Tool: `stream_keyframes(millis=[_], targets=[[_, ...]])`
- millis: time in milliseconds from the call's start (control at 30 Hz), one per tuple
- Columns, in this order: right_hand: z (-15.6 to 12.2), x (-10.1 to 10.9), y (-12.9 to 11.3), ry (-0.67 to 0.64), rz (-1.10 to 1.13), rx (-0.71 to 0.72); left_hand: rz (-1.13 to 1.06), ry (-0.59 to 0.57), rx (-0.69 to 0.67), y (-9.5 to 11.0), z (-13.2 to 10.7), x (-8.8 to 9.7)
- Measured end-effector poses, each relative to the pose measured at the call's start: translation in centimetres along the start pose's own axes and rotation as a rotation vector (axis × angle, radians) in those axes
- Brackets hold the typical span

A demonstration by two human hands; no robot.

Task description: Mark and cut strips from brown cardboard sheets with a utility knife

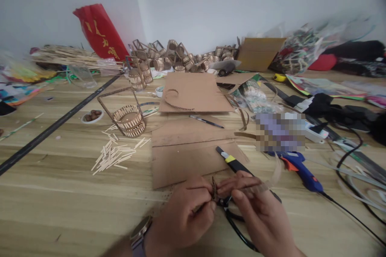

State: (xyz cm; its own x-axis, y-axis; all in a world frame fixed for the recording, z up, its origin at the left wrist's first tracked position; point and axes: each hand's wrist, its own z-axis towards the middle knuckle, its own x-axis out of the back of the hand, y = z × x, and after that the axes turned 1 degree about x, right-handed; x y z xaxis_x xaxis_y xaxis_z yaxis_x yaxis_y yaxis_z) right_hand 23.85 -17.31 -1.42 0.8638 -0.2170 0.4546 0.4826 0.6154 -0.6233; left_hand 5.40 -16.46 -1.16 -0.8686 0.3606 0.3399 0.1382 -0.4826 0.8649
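Low in the view, my left hand (183,213) and my right hand (256,213) meet over the wooden floor. Both pinch a thin brown cardboard strip (214,188) between thumb and fingers. The strip runs right from my right fingers and curls up at its end (275,174). Black-handled scissors (238,225) lie under my hands. A utility knife (232,161) with a yellow band lies on the cardboard sheet (187,156) just beyond my fingers. A watch (139,236) sits on my left wrist.
A blue glue gun (301,170) with a black cord lies to the right. Short wooden sticks (113,154) are scattered to the left beside a small stick basket (129,119). More baskets (169,61), a red bag (101,32), cardboard pieces and a long black rod (57,124) lie further back.
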Motion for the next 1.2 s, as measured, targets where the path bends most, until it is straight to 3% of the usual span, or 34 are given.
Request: stream_keyframes(millis=[267, 567, 967, 1200], targets=[[0.2, -0.09, -0.42, 0.001, -0.08, 0.212, 0.005, 0.037, 0.067, -0.81, -0.48, -0.42], [0.52, -0.17, -0.55, -0.004, -0.145, 0.266, 0.031, 0.03, 0.011, -0.26, -0.41, -0.21], [0.1, 0.08, -0.55, -0.017, -0.167, 0.145, 0.043, 0.03, -0.02, -0.33, -0.31, -0.29], [-0.01, -0.4, -0.49, -0.002, -0.112, 0.128, 0.05, 0.091, 0.189, -0.76, -0.66, -0.78]])
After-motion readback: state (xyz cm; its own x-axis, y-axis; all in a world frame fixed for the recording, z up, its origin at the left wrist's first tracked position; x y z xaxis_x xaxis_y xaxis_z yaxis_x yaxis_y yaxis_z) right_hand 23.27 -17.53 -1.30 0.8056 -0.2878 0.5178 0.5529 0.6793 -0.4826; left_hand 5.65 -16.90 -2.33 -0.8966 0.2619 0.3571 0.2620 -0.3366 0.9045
